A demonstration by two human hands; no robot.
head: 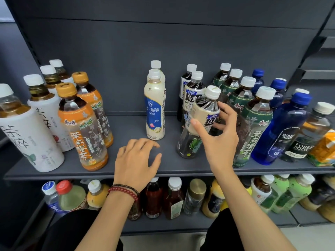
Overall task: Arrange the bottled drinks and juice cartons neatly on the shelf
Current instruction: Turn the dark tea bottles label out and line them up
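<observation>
Far to the left of the left hand [137,156], the white tea bottles [36,134] and the orange bottles [85,134] are standing in rows running front to back, so each kind is having its own lane. The left hand is resting on the shelf [126,172] near the front edge, fingers loosely bent and holding nothing. I think it is only idling there, perhaps steadying the person.

Just beyond it, two milk tea bottles [155,109] are standing one behind the other. The right hand [221,140] is gripping the dark tea bottle [197,124], with the thumb on the label and the fingers curling round the far side. This bottle is leaning, its base seeming to touch the shelf, directly in front of two upright matching bottles [194,95]. Probably it is being set as the front of that row.

To the right of this hand, the green bottles [253,127], the blue bottles [282,131] and a juice carton [324,149] are crowding closely together.
</observation>
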